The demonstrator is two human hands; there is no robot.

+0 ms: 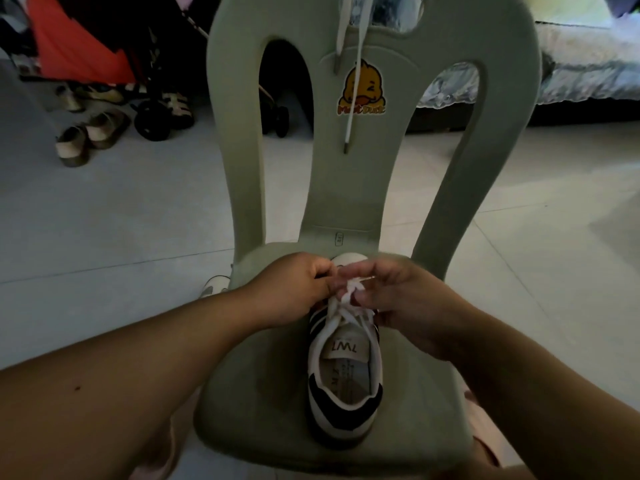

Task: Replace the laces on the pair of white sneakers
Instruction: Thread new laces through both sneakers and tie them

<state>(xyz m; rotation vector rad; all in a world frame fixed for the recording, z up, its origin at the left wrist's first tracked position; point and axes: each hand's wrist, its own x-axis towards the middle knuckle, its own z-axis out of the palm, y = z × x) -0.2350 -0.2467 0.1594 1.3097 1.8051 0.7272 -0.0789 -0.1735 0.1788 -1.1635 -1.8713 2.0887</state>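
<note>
A white sneaker (344,372) with dark stripes and a dark heel stands on the seat of a pale green plastic chair (263,382), toe pointing away from me. Its white lace (349,299) is bunched over the front eyelets. My left hand (294,289) pinches the lace from the left and my right hand (405,299) pinches it from the right, both just above the sneaker's forefoot. A second white lace (353,98) hangs down over the chair's backrest. Part of the other sneaker (214,285) shows on the floor left of the seat.
The chair's backrest carries a yellow duck sticker (362,90). Several shoes (90,136) and a stroller (156,109) stand on the tiled floor at the back left. A bed with a blanket (581,71) runs along the back right.
</note>
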